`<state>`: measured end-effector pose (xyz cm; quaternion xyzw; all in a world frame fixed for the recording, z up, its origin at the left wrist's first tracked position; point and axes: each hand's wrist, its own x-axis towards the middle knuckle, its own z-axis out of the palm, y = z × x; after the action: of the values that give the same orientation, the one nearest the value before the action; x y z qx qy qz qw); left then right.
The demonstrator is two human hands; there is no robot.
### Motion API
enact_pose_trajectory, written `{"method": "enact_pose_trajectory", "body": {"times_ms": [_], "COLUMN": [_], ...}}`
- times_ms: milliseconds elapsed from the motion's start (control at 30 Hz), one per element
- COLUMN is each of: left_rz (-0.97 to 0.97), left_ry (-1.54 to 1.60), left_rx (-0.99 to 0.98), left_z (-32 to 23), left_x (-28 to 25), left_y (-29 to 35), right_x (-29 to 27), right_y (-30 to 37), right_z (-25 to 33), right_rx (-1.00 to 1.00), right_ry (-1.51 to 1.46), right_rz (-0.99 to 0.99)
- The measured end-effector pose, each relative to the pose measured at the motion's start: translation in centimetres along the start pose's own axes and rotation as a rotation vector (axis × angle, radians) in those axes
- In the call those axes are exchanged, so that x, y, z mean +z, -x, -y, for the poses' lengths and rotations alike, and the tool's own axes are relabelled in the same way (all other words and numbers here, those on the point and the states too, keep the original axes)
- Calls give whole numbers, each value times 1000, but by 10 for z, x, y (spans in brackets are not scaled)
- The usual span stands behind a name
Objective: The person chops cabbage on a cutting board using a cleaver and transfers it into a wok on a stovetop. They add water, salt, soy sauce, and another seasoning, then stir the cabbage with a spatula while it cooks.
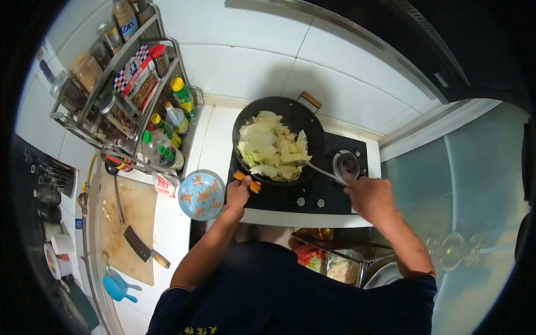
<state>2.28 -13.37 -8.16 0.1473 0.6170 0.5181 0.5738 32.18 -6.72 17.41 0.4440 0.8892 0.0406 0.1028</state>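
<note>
the wok (279, 114) sits on the left burner of the black hob (312, 192), straight ahead of the person and a little up from both hands, heaped with pale cabbage (272, 148). its long axis, taken through the two handles, runs on a diagonal: the near handle (247, 181) points down and left toward the person, the far handle (310, 100) up and right toward the tiled wall.

the left hand (239, 192) is the one nearer the wok. it is closed around that near orange-brown handle, thumb over the top, forearm coming straight up from the body, so the pan is pinned from its lower left edge.

the right hand (369, 195) is over the front of the hob, just below the bare right burner (347, 163), and is wrapped on the end of a metal spatula (321, 170). the spatula's long axis lies nearly level, slanting up slightly to the left, its blade end pointing into the cabbage at the wok's right rim. so the two hands stand well apart, one on each side of the pan, the tool reaching across the gap from the right.

on the worktop just left of the left hand lies a blue patterned bowl (201, 195); further left a cutting board (131, 226) carries a cleaver (140, 245).
</note>
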Motion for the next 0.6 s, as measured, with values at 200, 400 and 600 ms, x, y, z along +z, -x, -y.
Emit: {"method": "enact_pose_trajectory", "body": {"times_ms": [200, 400, 600], "left_rz": [-46, -2, -10], "left_ry": [-11, 27, 37], "left_rx": [3, 11, 19], "left_z": [3, 0, -2], "left_x": [6, 2, 4], "left_y": [-4, -6, 2], "right_x": [91, 88, 3], "right_y": [-48, -73, -30], "right_z": [28, -9, 27], "right_rx": [27, 26, 21], "right_ry": [141, 54, -249], "right_rz": [45, -82, 28]}}
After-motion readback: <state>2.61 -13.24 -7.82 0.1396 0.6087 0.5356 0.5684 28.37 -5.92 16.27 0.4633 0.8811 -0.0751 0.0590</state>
